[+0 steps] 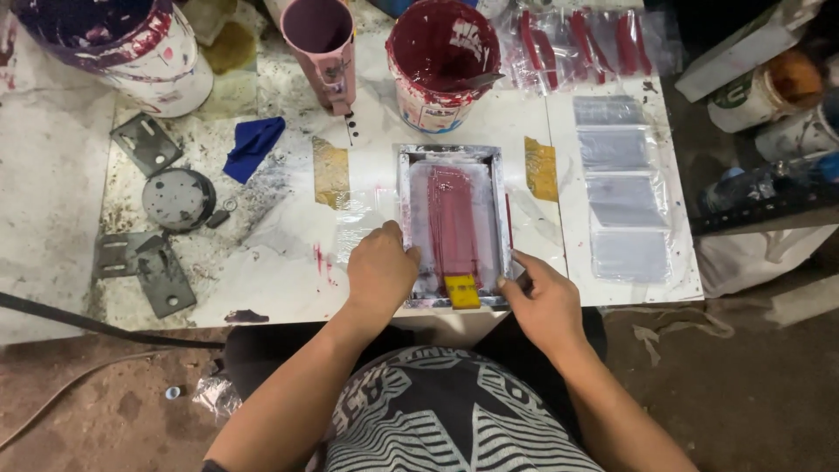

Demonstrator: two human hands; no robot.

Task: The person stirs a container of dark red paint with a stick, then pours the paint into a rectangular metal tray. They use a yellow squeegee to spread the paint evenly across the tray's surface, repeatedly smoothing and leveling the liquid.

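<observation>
A small metal-framed printing screen (499, 188) lies flat on the white table (288, 280), smeared with dark red ink. A yellow-handled squeegee (461, 291) rests inside it at the near edge. My left hand (380, 267) presses on the frame's near left corner. My right hand (537, 297) holds the near right corner. A clear plastic sheet (358, 223) sticks out from under the frame on the left.
A red ink bucket (441, 61) and a pink cup (322, 44) stand behind the screen. A big stained bucket (131, 44) sits far left. Clear pouches (622, 188) lie in a row at the right, printed ones (581, 39) behind. A blue rag (252, 146) and metal brackets (149, 262) lie left.
</observation>
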